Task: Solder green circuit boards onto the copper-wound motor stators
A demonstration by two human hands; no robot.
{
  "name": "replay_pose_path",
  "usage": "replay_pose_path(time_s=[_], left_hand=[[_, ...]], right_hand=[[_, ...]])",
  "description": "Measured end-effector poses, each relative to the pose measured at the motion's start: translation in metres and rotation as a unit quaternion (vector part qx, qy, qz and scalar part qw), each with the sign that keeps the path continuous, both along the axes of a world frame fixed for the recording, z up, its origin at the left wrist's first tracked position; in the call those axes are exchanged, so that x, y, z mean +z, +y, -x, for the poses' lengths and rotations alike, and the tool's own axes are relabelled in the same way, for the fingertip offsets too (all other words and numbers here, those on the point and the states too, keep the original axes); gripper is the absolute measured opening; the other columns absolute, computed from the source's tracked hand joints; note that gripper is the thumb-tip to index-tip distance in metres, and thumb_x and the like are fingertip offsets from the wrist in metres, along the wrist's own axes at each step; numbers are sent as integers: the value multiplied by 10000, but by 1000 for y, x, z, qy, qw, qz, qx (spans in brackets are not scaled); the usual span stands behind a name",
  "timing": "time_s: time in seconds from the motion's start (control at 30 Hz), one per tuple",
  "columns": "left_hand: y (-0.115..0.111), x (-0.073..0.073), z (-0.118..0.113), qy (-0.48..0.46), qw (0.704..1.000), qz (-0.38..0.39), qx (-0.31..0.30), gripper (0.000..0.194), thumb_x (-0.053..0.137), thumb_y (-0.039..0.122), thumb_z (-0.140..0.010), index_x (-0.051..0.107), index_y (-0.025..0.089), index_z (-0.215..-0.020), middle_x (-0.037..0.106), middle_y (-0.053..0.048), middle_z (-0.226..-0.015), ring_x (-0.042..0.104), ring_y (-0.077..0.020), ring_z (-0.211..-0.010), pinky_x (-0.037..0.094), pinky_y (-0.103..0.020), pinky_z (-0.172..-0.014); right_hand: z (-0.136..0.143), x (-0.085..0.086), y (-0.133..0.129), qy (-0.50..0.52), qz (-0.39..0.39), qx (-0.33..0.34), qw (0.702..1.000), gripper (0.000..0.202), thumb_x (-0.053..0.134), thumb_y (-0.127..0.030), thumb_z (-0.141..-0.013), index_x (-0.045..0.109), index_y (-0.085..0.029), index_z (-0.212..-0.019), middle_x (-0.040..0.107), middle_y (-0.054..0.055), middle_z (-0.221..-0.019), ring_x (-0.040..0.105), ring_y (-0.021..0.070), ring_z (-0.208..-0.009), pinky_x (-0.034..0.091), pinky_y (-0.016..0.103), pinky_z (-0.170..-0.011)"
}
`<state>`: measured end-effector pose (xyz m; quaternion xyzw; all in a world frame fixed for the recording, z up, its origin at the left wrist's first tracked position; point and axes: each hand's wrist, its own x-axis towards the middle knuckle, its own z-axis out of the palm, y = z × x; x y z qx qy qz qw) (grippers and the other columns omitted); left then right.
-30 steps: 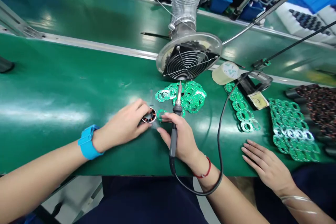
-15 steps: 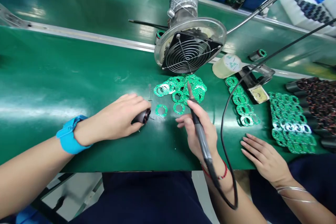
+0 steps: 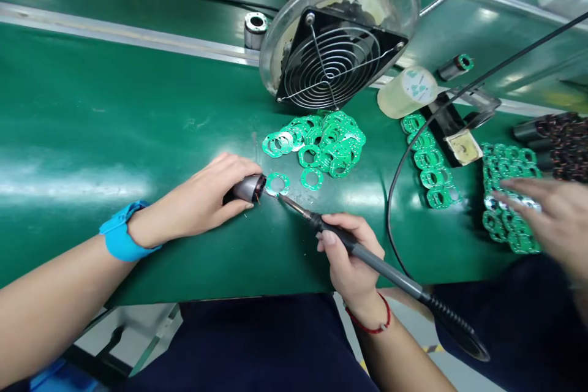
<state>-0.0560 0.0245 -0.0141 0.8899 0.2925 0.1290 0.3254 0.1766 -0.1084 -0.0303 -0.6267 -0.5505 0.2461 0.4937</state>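
My left hand [image 3: 219, 193] is wrapped round a dark cylindrical motor stator [image 3: 250, 188], which lies on its side on the green bench. Thin copper wire ends stick out of its right end. In my right hand [image 3: 351, 257] is a soldering iron [image 3: 340, 234], held like a pen and pointing left. Its tip touches or hovers at the lower edge of a ring-shaped green circuit board [image 3: 278, 184], just right of the stator. A second loose ring board [image 3: 312, 178] lies to the right, below a heap of similar boards [image 3: 335, 138].
A fume extractor fan [image 3: 328, 70] overhangs the heap. To the right are a solder spool [image 3: 408, 93], an iron stand with sponge [image 3: 463, 147], rows of boards [image 3: 509, 220] and stacked stators [image 3: 569, 147]. A co-worker's hand [image 3: 551, 214] reaches over those rows. The iron's cable [image 3: 395, 190] loops across the bench.
The soldering iron has swung down and left from the heap to the loose ring board. The co-worker's hand has moved right, over the board rows. The view has shifted closer.
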Motion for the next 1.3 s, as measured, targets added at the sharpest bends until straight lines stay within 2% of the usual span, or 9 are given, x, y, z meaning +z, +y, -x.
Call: replay_pose_path(time_s=[0.17,0.5,0.6,0.7,0.87,0.97,1.03,1.2,1.3], left_hand=[[0,0,-2,1,1000,-8,8,268,518,247,-951,508,193,-1213,616,-82,-1159,540,-238,-1079,444,-382,-926],[1,2,-2,6,1000,-21,11,266,505,213,-937,522,203,-1203,621,-74,-1138,542,-243,-1066,442,-394,-905],[1,1,-2,10,1000,-16,12,269,495,213,-937,530,211,-1204,621,-73,-1135,544,-245,-1064,443,-398,-903],[1,1,-2,14,1000,-11,15,287,489,214,-936,533,220,-1219,620,-75,-1154,544,-247,-1071,437,-410,-920],[2,0,-1,7,1000,-21,5,290,495,199,-931,527,212,-1218,615,-77,-1166,539,-246,-1077,434,-395,-912],[1,0,-2,6,1000,-27,0,290,501,180,-926,523,203,-1214,608,-77,-1163,534,-241,-1082,429,-382,-918],[1,0,-2,3,999,-32,0,288,505,176,-926,524,197,-1213,605,-79,-1163,528,-240,-1086,427,-377,-923],[1,1,-3,-2,999,-37,-6,272,498,167,-934,527,176,-1203,604,-90,-1155,520,-237,-1077,432,-373,-913],[0,2,-3,0,1000,-28,-2,266,507,168,-925,533,171,-1189,609,-84,-1127,527,-236,-1065,439,-371,-909]], right_hand=[[1,-1,2,9,33,7,999,100,630,-230,-857,675,-226,-947,678,-26,-684,583,105,-470,474,232,-440],[0,1,1,-12,27,27,999,100,621,-236,-875,667,-231,-965,650,-31,-692,592,110,-490,484,245,-462],[1,5,5,-47,4,39,998,97,615,-205,-863,657,-228,-946,655,-28,-669,600,119,-491,501,256,-473],[2,7,6,-92,-43,76,992,159,619,-143,-838,650,-237,-964,712,-3,-734,625,131,-537,519,262,-493],[-1,7,2,-129,-90,81,984,282,613,-207,-906,628,-266,-1181,742,19,-820,672,171,-632,563,309,-571],[-2,9,8,-170,-71,103,977,456,581,-248,-958,490,-284,-1403,773,29,-932,732,193,-756,597,335,-687],[-1,10,17,-207,-41,140,967,475,519,-217,-986,432,-293,-1447,779,35,-1011,743,196,-847,598,350,-766],[5,8,38,-319,-24,198,926,301,511,-190,-958,594,-213,-1247,768,85,-981,675,275,-1076,558,438,-879],[5,8,39,-305,-21,177,935,290,536,-197,-941,595,-214,-1224,761,84,-974,673,272,-1025,537,441,-881]])
